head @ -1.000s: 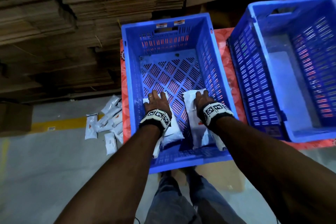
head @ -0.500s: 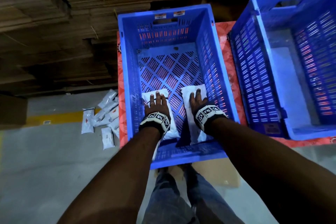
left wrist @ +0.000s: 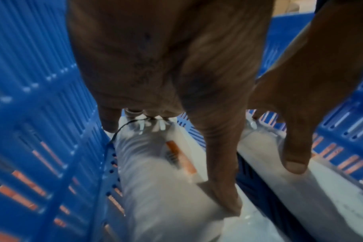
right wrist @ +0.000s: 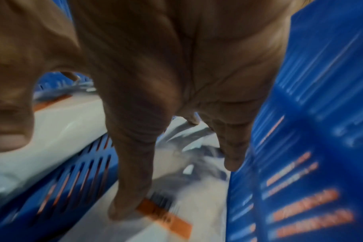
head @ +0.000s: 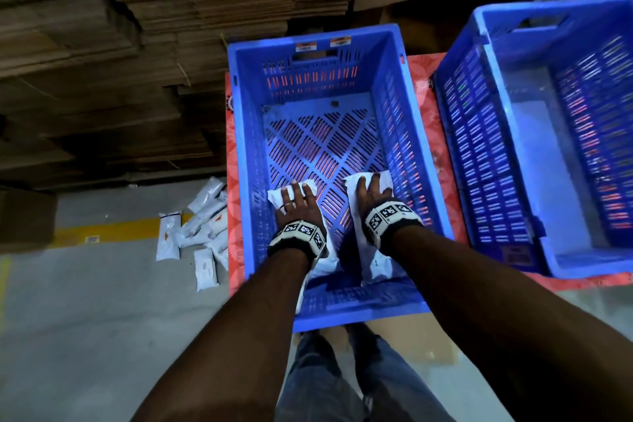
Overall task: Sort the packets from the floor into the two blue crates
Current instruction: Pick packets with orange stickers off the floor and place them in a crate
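Two white packets lie side by side at the near end of the left blue crate (head: pixel 237 147). My left hand (head: pixel 294 197) rests flat on the left packet (head: pixel 322 264), fingers straight. My right hand (head: pixel 371 192) presses flat on the right packet (head: pixel 376 264). In the left wrist view the left fingers (left wrist: pixel 218 163) touch the left packet (left wrist: pixel 155 188), which carries an orange label. In the right wrist view the right fingers (right wrist: pixel 133 180) lie on the right packet (right wrist: pixel 197 196) beside the crate wall (right wrist: pixel 311 131). The right blue crate (head: pixel 565 5) holds no packets that I can see. Several more white packets (head: pixel 205 233) lie on the floor to the left.
Both crates stand on a red patterned surface (head: pixel 423 96). Stacks of flattened cardboard (head: pixel 171 44) rise behind and to the left. A cardboard box (head: pixel 24 216) sits at the far left on the grey floor. My legs (head: pixel 325 380) stand just below the left crate.
Both packets have gone from hanging over the crate's near end to lying on its floor. My hands have moved forward over them and now lie flat on top.
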Available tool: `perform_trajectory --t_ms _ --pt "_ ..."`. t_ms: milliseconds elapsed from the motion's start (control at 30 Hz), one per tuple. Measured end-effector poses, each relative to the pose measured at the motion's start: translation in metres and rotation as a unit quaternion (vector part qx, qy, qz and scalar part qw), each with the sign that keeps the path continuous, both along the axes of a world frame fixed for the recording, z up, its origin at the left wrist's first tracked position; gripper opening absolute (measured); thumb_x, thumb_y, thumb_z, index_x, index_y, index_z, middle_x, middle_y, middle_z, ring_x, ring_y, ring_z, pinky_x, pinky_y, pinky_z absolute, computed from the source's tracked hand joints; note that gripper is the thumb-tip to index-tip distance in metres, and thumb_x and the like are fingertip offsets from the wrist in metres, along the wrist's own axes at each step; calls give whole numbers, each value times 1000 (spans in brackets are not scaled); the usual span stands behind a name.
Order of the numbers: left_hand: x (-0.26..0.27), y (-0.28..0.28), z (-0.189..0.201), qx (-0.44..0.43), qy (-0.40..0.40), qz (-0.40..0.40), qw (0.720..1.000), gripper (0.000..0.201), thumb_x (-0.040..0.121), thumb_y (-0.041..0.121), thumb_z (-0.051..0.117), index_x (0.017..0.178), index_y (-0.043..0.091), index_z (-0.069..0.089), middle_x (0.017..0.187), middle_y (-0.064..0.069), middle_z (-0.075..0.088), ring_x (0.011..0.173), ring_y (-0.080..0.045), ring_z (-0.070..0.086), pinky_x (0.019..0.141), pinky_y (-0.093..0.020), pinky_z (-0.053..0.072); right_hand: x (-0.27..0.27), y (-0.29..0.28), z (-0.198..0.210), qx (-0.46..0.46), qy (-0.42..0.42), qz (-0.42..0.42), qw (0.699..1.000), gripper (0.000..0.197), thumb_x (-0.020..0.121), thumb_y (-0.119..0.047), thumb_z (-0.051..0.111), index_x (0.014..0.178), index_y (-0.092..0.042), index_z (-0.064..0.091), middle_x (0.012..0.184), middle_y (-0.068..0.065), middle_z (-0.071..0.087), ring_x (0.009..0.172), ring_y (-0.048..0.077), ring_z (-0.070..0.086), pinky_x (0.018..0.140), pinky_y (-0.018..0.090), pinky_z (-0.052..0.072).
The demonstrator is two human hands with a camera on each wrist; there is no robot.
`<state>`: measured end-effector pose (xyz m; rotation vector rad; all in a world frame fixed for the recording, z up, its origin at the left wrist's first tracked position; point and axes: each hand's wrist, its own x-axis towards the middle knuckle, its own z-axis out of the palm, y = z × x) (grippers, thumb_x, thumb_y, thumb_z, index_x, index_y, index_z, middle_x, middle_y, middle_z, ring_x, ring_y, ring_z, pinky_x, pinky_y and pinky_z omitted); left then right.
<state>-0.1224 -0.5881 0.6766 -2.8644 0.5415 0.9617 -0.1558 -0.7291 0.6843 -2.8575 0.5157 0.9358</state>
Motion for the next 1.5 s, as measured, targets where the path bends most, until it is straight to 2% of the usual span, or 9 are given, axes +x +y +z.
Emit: perform_trajectory --t_ms 100,267,467,567,667,1100,1233,1333,1500 --pt "-1 2 -9 2 14 -17 1000 115 77 37 77 153 -2 0 159 -25 3 146 -45 7 117 -55 18 -1 -1 -6 -9 14 -19 1000 87 51 -35 81 128 0 59 122 33 60 98 47 66 66 49 56" --pt "1 1 -15 0 31 -14 999 114 82 36 74 153 -2 -7 161 -23 -7 149 -41 -4 118 -57 12 1 -8 -29 -27 35 7 999 68 102 -22 35 154 0 -2 158 32 0 147 46 7 112 58 22" --pt "2 -3 -10 7 48 -15 999 121 79 36 77 154 1 -11 161 -21 -14 149 -41 -10 118 -60 14 -11 -13 -30 -32 -44 51 997 65 45 -41 71 104 -16 77 104 17 73 94 30 72 65 38 58" --pt "5 1 -12 15 48 -47 998 130 70 38 83 154 2 -11 160 -19 -13 149 -41 -9 119 -58 12 -6 -9 2 -34 78 47 995 81 85 -30 66 150 0 28 151 33 29 144 41 27 110 50 36" --pt "9 10 -9 12 39 -82 996 108 82 24 71 155 6 -6 163 -17 -10 150 -37 -7 119 -57 13 -7 -16 8 17 77 11 997 82 99 -21 49 153 -4 -11 159 27 -10 148 44 -3 116 52 14" --pt "-1 10 -10 25 10 -53 998 104 87 28 66 155 2 -9 161 -24 -11 149 -43 -8 121 -52 4 -6 -11 1 -9 27 13 1000 71 57 -32 74 118 4 66 118 30 64 107 43 65 82 46 57" --pt "-2 7 4 11 33 -17 999 103 88 24 66 155 5 -10 162 -20 -13 149 -41 -10 119 -51 9 -8 -9 16 39 43 -58 997 72 99 -23 40 152 5 2 158 32 2 147 46 6 120 51 11" --pt "0 9 12 2 48 0 999 105 87 25 68 156 9 -9 163 -14 -15 150 -36 -11 118 -53 12 -10 -16 25 53 10 -49 997 85 88 -20 65 151 5 13 156 30 16 141 47 28 115 49 28" --pt "-2 14 20 -15 60 6 998 114 78 30 74 157 22 -7 163 -6 -20 150 -32 -16 112 -65 16 -17 -18 33 67 33 -29 997 104 88 -24 67 155 -8 -12 160 22 -17 149 42 0 119 45 15"
